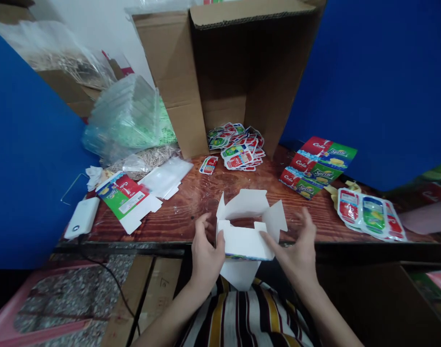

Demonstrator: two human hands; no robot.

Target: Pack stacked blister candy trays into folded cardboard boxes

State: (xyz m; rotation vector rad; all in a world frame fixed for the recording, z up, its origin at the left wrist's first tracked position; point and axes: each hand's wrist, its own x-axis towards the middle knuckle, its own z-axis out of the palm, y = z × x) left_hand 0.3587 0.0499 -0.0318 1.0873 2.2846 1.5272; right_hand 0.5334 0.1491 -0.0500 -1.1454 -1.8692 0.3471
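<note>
A small white-inside cardboard box (pixel 244 241) is held at the table's front edge, its end flaps standing up and a long flap hanging down in front. My left hand (pixel 207 253) grips its left side, thumb on the near panel. At the right, my right hand (pixel 298 250) has its fingers spread away from the box and its thumb touching the near panel; the fingers are a little blurred. Beyond the box lie a small loose Cola packet (pixel 208 165) and a heap of red and green packets (pixel 242 154).
A large open carton (pixel 169 72) stands behind the heap. Stacked Cola and Sprite boxes (pixel 317 166) and flat packet sheets (pixel 374 214) lie right. A flattened box (pixel 124 195), a white power bank (pixel 83 218) with a cable and plastic bags (pixel 129 115) lie left. Blue panels (pixel 368 86) flank the table.
</note>
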